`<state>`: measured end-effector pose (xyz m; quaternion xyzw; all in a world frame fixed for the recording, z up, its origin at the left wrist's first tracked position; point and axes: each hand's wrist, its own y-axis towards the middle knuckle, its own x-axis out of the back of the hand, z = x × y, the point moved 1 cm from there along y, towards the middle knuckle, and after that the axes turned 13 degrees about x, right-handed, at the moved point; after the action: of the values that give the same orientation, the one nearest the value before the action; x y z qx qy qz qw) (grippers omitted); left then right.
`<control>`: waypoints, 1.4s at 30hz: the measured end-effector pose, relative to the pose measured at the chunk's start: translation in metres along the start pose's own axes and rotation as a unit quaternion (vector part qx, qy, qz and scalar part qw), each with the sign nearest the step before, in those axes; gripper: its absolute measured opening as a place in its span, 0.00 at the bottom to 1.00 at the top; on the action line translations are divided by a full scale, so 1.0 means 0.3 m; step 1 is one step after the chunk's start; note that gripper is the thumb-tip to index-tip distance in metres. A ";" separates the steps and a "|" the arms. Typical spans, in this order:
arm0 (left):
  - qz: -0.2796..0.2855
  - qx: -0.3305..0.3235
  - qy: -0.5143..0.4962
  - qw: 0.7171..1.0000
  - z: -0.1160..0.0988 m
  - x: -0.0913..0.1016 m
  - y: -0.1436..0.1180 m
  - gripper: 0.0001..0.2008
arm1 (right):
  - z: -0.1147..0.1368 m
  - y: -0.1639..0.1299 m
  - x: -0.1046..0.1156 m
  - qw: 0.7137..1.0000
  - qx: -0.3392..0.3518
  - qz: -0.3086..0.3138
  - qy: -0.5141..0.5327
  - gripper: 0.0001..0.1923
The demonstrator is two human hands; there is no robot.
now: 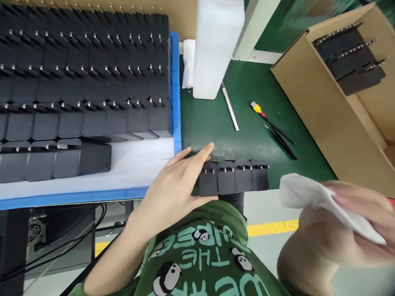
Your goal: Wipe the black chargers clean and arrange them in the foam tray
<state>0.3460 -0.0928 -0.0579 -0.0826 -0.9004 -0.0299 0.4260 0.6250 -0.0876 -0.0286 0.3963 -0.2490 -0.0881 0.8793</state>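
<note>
Legibly, green shirt (216, 240) reads "THE"; right hand (331, 234) grips white cloth (298, 190).

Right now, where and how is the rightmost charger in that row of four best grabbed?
I'd likely pinch the rightmost charger by its near and far sides, below the prongs sticking up from its top, coming from the right: that side is free, while its left adjoins the next charger.
</note>
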 end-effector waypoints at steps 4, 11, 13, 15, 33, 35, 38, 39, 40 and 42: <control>0.001 -0.005 0.028 1.000 -0.011 0.006 0.000 0.50 | -0.098 -0.095 -0.057 0.991 -0.103 -0.087 0.021 0.17; -0.020 -0.014 0.024 0.999 -0.048 0.002 0.009 0.29 | -0.078 -0.192 -0.114 0.970 -0.150 0.051 0.184 0.16; -0.025 -0.019 0.030 0.999 -0.055 -0.001 0.014 0.28 | -0.067 -0.194 -0.110 0.968 -0.153 0.045 0.195 0.20; -0.021 -0.023 0.037 0.999 -0.058 -0.001 0.018 0.28 | -0.062 -0.187 -0.104 0.964 -0.171 0.050 0.196 0.18; -0.026 -0.067 0.163 0.984 -0.160 -0.004 0.089 0.34 | -0.105 -0.072 -0.111 0.949 -0.195 0.117 0.219 0.11; -0.029 -0.079 0.165 0.983 -0.167 -0.015 0.099 0.29 | -0.105 -0.074 -0.123 0.948 -0.199 0.116 0.219 0.11; -0.020 -0.080 0.149 0.985 -0.156 -0.021 0.100 0.26 | -0.105 -0.081 -0.138 0.947 -0.204 0.118 0.217 0.12; -0.014 -0.078 0.145 0.986 -0.152 -0.019 0.098 0.27 | -0.104 -0.083 -0.139 0.947 -0.203 0.119 0.219 0.11; -0.011 -0.078 0.141 0.987 -0.148 -0.014 0.095 0.27 | -0.103 -0.083 -0.136 0.948 -0.201 0.113 0.219 0.12; -0.011 -0.075 0.137 0.988 -0.142 0.001 0.090 0.30 | -0.096 -0.081 -0.114 0.959 -0.186 0.090 0.193 0.15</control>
<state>0.3832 -0.0714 -0.0311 -0.0990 -0.8295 -0.1131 0.5379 0.6112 -0.0731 -0.0754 0.2111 -0.0887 0.0245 0.9731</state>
